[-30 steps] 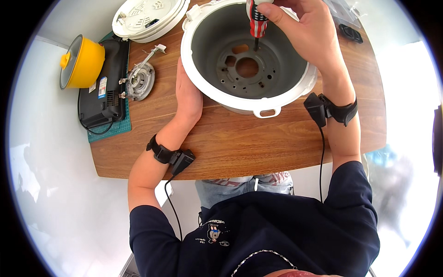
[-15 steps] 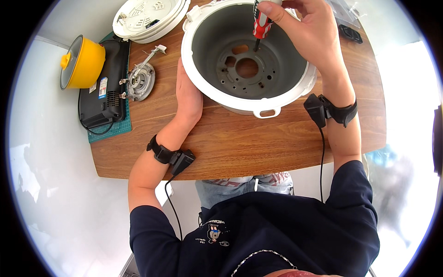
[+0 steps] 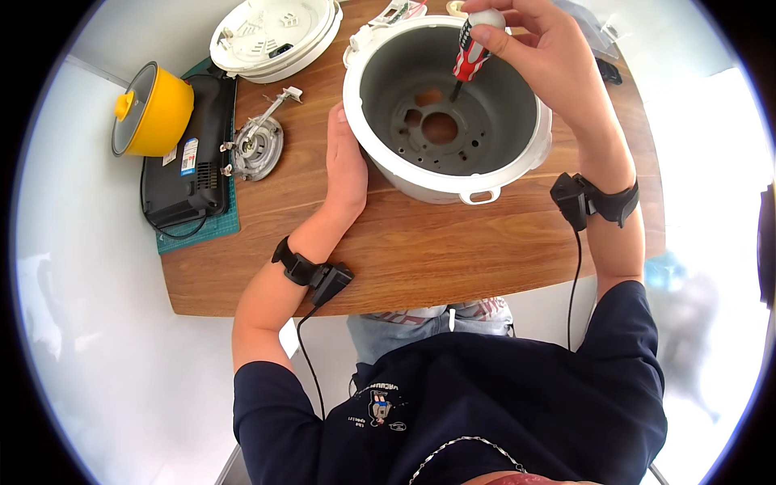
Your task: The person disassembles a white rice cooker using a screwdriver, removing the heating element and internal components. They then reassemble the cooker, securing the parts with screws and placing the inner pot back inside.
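A white rice cooker housing with a grey inside stands on the table in front of me. Its metal bottom has a large round hole and several smaller ones. My right hand pinches the top of a screwdriver with a red, white and dark handle. Its shaft points down into the housing, the handle leaning to the right; whether the tip touches the bottom, I cannot tell. Against the housing's left outer wall rests my left hand, its fingers stretched out and partly hidden by the rim.
Left of the housing lies a round metal heating plate with a bracket. A white round lid sits behind it. A yellow pot stands on a black appliance, over a green cutting mat. A small black part lies far right.
The view has shifted a little, and the housing appears slightly smaller. The screwdriver leans more to the right, with more of its handle top showing. The left hand stays against the housing.
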`<state>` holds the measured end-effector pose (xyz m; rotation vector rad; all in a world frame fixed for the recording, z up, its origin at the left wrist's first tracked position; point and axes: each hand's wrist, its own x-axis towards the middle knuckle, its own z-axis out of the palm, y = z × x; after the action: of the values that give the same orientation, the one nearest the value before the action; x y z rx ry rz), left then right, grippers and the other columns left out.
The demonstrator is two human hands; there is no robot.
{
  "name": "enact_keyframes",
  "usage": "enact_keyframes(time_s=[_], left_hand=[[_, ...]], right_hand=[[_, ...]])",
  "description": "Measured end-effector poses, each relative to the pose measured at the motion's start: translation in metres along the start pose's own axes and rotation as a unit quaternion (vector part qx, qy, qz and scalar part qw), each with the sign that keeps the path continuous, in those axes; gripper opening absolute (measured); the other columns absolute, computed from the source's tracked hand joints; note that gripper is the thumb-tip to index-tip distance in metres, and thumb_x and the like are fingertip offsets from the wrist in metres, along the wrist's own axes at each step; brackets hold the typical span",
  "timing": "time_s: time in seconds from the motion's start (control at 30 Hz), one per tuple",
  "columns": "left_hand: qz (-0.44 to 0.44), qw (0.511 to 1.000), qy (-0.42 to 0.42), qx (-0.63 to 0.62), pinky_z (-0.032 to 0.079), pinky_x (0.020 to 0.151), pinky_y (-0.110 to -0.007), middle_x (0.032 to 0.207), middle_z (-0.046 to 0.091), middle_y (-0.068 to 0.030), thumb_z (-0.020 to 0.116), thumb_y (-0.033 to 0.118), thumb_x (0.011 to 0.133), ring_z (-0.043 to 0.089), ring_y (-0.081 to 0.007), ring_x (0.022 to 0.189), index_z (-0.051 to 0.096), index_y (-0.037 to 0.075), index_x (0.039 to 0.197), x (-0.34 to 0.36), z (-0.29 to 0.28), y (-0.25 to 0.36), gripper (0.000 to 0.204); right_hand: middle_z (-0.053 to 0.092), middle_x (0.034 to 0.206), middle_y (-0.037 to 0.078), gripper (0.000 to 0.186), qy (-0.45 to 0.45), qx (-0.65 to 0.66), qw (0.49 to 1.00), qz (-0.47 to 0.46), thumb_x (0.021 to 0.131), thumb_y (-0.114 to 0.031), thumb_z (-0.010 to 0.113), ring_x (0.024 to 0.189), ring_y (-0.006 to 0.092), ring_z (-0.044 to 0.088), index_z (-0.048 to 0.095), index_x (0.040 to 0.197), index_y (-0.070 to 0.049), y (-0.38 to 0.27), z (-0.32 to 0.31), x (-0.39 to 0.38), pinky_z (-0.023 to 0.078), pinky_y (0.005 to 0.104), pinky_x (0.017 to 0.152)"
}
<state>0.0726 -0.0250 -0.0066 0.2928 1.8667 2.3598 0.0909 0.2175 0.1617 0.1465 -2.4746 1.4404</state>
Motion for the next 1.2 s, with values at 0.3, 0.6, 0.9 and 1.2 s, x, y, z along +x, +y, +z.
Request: enact_keyframes(time_s=[0.3,0.6,0.9,1.2], left_hand=[[0.031,1.0,-0.005,0.001,0.04,0.108,-0.033,0.133,0.057,-0.0091,0.031,0.035,0.115,0.051,-0.0159,0.121,0.051,0.003,0.141,0.002,-0.002,-0.004,0.045],[0.06,0.998,0.012,0.011,0.038,0.11,-0.037,0.134,0.051,-0.0167,0.034,0.034,0.114,0.05,-0.0252,0.124,0.056,-0.001,0.132,0.011,-0.005,-0.019,0.045],[0.065,0.998,0.009,0.025,0.037,0.111,-0.038,0.133,0.049,-0.0187,0.036,0.031,0.113,0.05,-0.0282,0.124,0.055,-0.001,0.131,0.01,-0.003,-0.014,0.041],[0.08,0.996,0.006,0.033,0.037,0.11,-0.039,0.132,0.049,-0.0194,0.036,0.031,0.113,0.05,-0.0291,0.122,0.054,-0.001,0.131,0.008,-0.003,-0.011,0.04]], right_hand=[[0.074,0.1,0.009,0.026,-0.031,-0.011,0.999,0.016,0.09,-0.013,0.079,0.084,0.0115,0.067,0.07,0.11,0.001,-0.011,0.003,0.007,0.055,0.027,0.075],[0.072,0.107,0.004,0.032,-0.048,-0.241,0.968,-0.053,0.1,-0.021,0.069,0.097,0.0112,0.066,0.07,0.132,-0.015,-0.01,0.011,0.001,0.054,0.0273,0.088],[0.062,0.089,0.004,0.033,-0.058,-0.354,0.918,-0.167,0.094,-0.023,0.074,0.075,0.0136,0.055,0.072,0.125,-0.011,-0.011,-0.011,0.026,0.05,0.0301,0.072],[0.074,0.087,0.016,0.039,-0.141,-0.428,0.884,-0.127,0.101,-0.041,0.064,0.075,0.0247,0.07,0.074,0.114,-0.005,-0.004,-0.006,0.027,0.055,0.0369,0.073]])
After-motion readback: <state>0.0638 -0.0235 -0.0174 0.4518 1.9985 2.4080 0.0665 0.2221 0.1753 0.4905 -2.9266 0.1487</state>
